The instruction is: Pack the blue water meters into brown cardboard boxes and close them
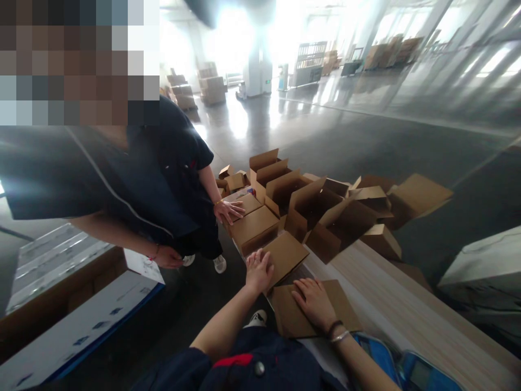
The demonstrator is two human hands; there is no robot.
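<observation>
My left hand (259, 271) rests on the near left edge of a closed brown carton (290, 254) on the table. Its fingers are spread, with nothing held in them. Closer to me, my right hand (315, 303) lies flat on top of another closed carton (342, 304), fingers stretched out. The two cartons sit side by side along the table edge. Beyond them is another brown carton (254, 227), and a co-worker's hand (229, 209) is spread on a carton at its far side.
Open cartons (309, 198) crowd the far part of the wooden table (391, 293). Blue items (427, 372) lie at the near right. A co-worker (163, 168) stands at the left, behind a large white-sided box (101, 320). Stacked boxes stand in the background.
</observation>
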